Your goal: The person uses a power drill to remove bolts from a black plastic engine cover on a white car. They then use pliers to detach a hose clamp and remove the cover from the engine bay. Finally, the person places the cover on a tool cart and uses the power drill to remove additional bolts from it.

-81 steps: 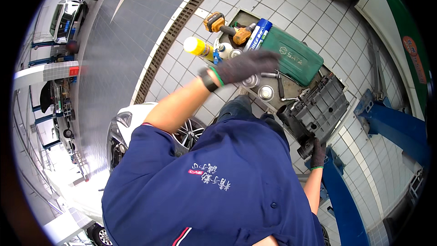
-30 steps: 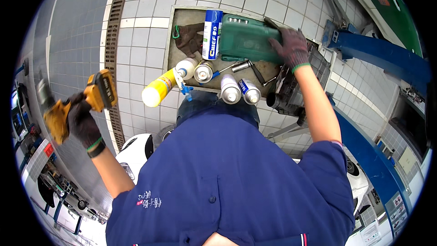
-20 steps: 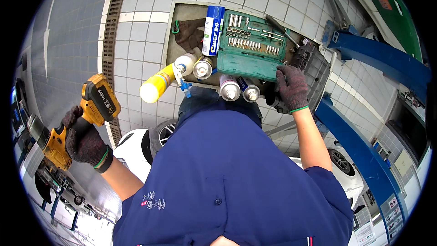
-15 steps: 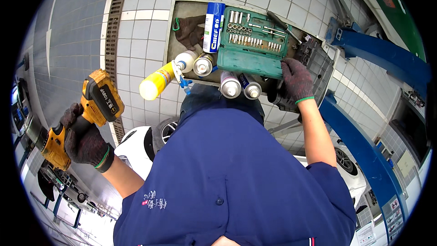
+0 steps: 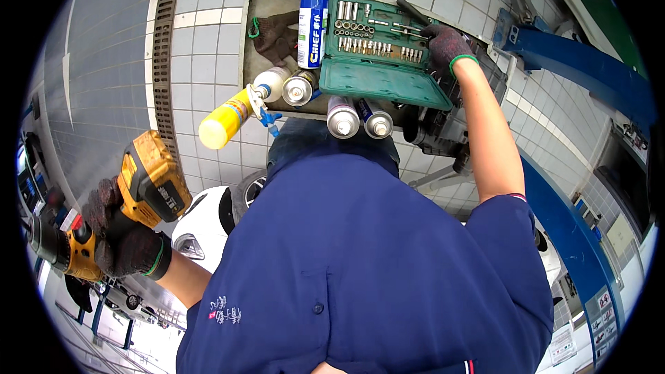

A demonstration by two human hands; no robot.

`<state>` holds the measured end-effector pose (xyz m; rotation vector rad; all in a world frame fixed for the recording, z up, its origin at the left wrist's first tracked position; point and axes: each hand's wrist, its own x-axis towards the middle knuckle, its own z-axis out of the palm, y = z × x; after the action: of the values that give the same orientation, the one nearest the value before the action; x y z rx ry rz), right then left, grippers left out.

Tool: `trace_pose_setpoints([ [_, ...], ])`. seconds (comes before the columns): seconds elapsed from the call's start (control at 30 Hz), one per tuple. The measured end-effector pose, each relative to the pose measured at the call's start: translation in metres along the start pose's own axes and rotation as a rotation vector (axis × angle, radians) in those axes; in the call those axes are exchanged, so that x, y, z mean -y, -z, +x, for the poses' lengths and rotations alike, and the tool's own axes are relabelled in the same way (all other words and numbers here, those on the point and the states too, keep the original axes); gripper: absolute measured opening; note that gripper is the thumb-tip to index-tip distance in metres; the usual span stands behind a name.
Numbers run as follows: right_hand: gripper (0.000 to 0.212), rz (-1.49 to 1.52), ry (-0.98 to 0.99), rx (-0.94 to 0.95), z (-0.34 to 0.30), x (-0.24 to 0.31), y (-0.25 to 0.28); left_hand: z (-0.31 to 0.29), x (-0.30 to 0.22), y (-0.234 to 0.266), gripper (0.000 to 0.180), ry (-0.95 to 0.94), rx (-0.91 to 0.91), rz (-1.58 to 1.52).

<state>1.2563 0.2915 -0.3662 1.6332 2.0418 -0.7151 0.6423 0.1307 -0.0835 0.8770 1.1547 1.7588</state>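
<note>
My left hand (image 5: 131, 239), in a dark knit glove, is wrapped round the handle of a yellow and black cordless drill (image 5: 154, 180). The drill's nose points left and its battery is toward the tray. My right hand (image 5: 447, 48), gloved the same, is closed over the lower end of a ratchet wrench (image 5: 411, 11) at the right edge of the green socket set case (image 5: 377, 84); its fingertips are partly hidden. Rows of sockets and bits (image 5: 364, 46) sit in the open case, whose lid lies toward me.
On a metal tray (image 5: 248, 62) are a blue and white spray can (image 5: 314, 31), a spare glove (image 5: 276, 36) and a black plastic case (image 5: 450, 114). A yellow spray bottle (image 5: 225, 121) and several cans hang at its near edge. A blue lift arm (image 5: 575, 69) stands right.
My right hand has moved from the lid's near corner up to the ratchet wrench. My left hand, with the drill, has shifted slightly down and left. The tray appears a little higher and further left.
</note>
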Motion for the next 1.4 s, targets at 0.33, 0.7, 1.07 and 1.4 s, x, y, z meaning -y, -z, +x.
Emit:
trace_pose_setpoints([
  [0.33, 0.066, 0.081, 0.005, 0.232, 0.020, -0.004, 0.016, 0.001, -0.009, 0.023, 0.022, 0.040, 0.145, -0.079],
  [0.7, 0.063, -0.163, 0.044, 0.380, 0.036, -0.003, -0.005, 0.007, -0.023, 0.027, 0.043, 0.036, 0.256, 0.017],
  [1.07, 0.040, 0.101, -0.194, 0.098, 0.029, 0.022, -0.060, -0.015, -0.017, 0.013, 0.028, 0.162, 0.121, -0.083],
  [1.4, 0.039, 0.191, -0.273, -0.046, 0.027, 0.052, -0.070, -0.011, -0.016, -0.005, 0.031, 0.250, 0.336, 0.011],
])
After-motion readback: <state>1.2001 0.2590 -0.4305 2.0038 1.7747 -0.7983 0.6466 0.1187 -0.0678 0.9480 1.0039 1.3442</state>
